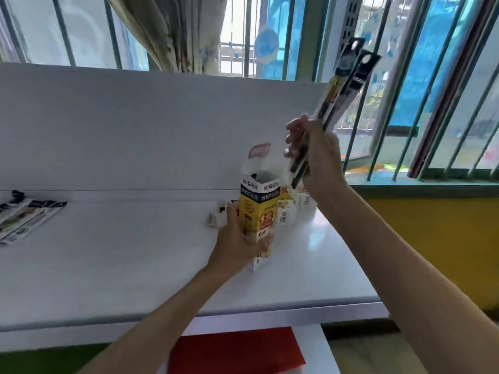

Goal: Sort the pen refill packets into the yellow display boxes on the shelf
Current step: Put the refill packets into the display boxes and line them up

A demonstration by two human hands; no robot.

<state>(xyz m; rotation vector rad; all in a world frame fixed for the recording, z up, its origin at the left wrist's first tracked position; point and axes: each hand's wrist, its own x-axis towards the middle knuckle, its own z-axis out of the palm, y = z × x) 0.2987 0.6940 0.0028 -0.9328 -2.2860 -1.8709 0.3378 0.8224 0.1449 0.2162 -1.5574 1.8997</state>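
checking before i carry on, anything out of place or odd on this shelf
Nothing damaged or spilled. Some pen refill packets lie fanned loose at the left edge of the shelf, far from the yellow display box the left hand holds.

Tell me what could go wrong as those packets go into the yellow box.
1. The packets in the right hand fan apart at the top, so one may catch the rim of the yellow box or its raised flap.
2. The left hand grips that tall, narrow box low down; a sideways push from the long packets might tip it into the small boxes behind.
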